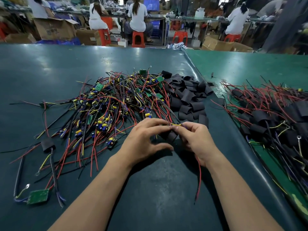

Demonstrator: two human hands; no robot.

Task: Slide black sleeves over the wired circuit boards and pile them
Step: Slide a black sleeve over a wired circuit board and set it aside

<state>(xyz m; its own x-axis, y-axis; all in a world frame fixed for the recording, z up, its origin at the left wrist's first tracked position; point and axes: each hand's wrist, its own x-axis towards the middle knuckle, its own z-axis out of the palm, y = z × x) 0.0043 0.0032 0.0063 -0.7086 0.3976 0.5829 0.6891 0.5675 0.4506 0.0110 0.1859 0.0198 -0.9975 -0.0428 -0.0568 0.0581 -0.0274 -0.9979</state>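
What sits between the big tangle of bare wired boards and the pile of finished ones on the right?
In the head view, a heap of loose black sleeves lies between the unsleeved boards and the finished pile, then a bare strip of table mat.

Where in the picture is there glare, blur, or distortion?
Head view: overhead lamps leave pale glare patches on the green mat; the wide lens bends its far edge and the right side; background workers look soft; the left hand and right hand are slightly motion-blurred, casting a soft shadow below.
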